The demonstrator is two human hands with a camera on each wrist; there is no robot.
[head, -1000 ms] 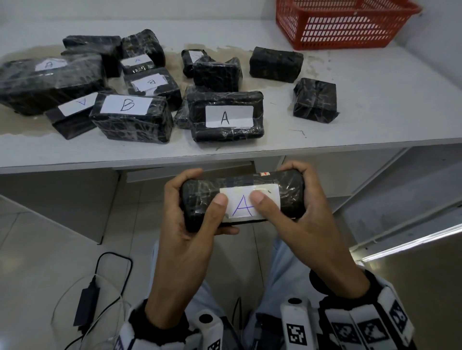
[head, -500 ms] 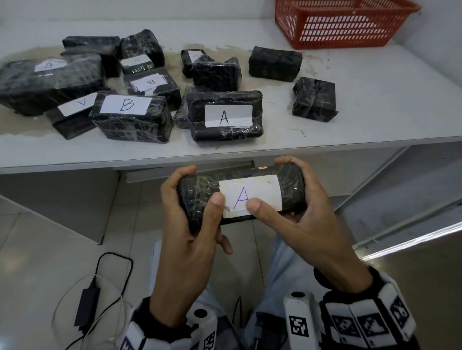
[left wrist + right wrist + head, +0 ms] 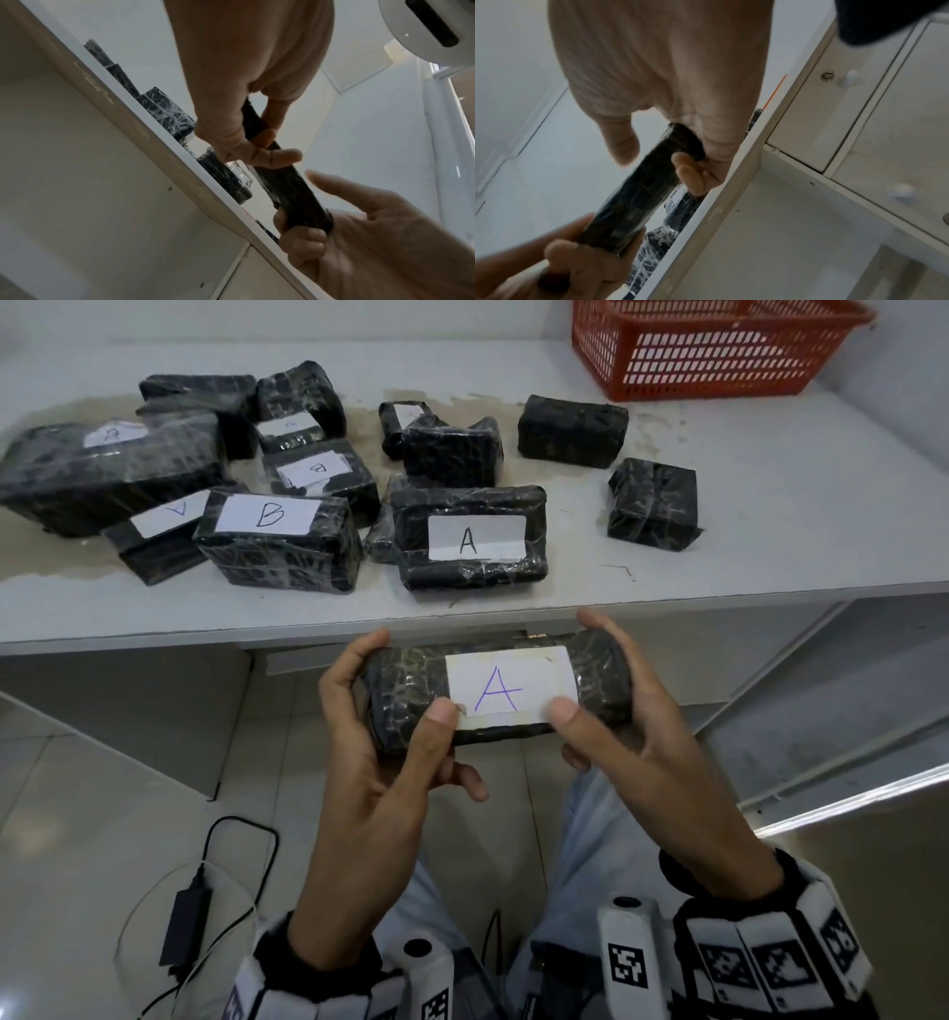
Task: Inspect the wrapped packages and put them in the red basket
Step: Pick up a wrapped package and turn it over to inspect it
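Observation:
I hold a black wrapped package [image 3: 411, 690] with a white label marked "A" in front of me, just below the table's front edge. My left hand [image 3: 369, 726] grips its left end and my right hand [image 3: 631, 726] its right end, both thumbs on the label's lower corners. The left wrist view shows the left hand [image 3: 244, 132] and the package [image 3: 287, 186] edge-on. In the right wrist view the right hand [image 3: 693, 125] clasps the package [image 3: 639, 199]. The red basket [image 3: 693, 367] stands at the table's back right.
Several more black wrapped packages lie on the white table [image 3: 796, 505], among them one marked "A" [image 3: 470, 536] and one marked "B" [image 3: 277, 541]. A power adapter [image 3: 185, 922] with its cable lies on the floor to the left.
The package has risen toward the table edge and its label has turned more toward me. Both thumbs have slid apart off the letter to the label's lower corners.

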